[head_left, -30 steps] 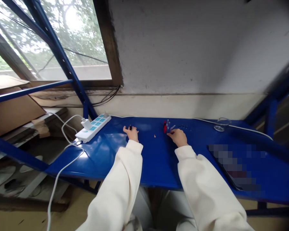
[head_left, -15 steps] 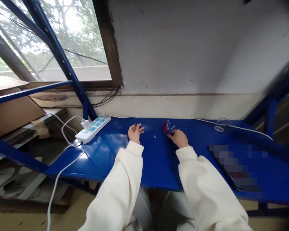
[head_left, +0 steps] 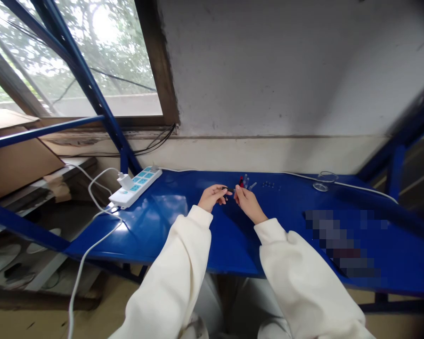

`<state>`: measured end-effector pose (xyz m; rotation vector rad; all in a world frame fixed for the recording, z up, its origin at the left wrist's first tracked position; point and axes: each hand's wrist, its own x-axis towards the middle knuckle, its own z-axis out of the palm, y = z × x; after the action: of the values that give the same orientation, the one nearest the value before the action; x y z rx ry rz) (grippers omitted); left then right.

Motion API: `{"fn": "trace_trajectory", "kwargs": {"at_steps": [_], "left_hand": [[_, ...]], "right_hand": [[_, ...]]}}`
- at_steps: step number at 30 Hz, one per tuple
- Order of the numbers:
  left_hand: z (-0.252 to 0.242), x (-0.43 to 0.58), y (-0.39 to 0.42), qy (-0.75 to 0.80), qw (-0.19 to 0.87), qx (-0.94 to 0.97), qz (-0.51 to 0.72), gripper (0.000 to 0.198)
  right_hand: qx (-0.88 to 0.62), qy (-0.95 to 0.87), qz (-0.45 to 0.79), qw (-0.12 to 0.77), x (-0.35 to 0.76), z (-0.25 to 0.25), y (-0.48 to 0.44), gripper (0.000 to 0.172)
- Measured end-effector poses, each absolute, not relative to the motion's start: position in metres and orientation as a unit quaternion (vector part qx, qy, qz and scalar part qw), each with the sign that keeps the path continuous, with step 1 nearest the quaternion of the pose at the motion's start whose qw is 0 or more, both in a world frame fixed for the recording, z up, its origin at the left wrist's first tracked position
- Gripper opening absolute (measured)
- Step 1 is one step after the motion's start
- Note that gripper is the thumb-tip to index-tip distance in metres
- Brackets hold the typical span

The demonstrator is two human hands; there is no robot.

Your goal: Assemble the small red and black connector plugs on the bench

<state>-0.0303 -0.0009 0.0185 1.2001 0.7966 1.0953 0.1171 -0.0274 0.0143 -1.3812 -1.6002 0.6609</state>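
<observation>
My left hand [head_left: 213, 198] is closed in a pinch on a thin dark stick-like piece [head_left: 228, 189] above the blue table. Facing it, my right hand [head_left: 246, 201] has its fingertips pinched together at the piece's right end. What those fingers hold is too small to make out. Just behind the right hand lie a red item [head_left: 241, 180], partly hidden, and several small clear tubes [head_left: 246, 179]. One clear tube [head_left: 253, 185] rests at a slant. Tiny clear pieces [head_left: 267, 184] are scattered to their right.
A white power strip [head_left: 136, 187] with a plug and cable occupies the left side of the blue table [head_left: 233, 245]. A round clear dish [head_left: 320, 187] sits at the right back, by a white cable. A pixelated dark flat object [head_left: 339, 245] lies at the right.
My left hand has moved right with the dark piece. My right hand has come left from the clear tubes, and the two hands now meet at the piece.
</observation>
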Motion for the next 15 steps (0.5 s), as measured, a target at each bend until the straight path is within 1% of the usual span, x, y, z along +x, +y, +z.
{"fn": "trace_trajectory", "kwargs": {"at_steps": [5, 9, 15], "left_hand": [[0.0176, -0.0297, -0.0006, 0.353, 0.596, 0.535, 0.483, 0.037], [0.0161, -0.0282, -0.0014, 0.356, 0.572, 0.542, 0.502, 0.037], [0.0162, -0.0264, -0.0031, 0.355, 0.522, 0.582, 0.513, 0.035]], "right_hand": [[-0.523, -0.64, 0.304, 0.475, 0.1136, 0.0132, -0.0279, 0.048], [-0.513, -0.629, 0.296, 0.503, 0.1093, 0.0147, -0.0303, 0.046], [-0.505, -0.63, 0.284, 0.518, 0.1074, 0.0123, -0.0298, 0.046]]}}
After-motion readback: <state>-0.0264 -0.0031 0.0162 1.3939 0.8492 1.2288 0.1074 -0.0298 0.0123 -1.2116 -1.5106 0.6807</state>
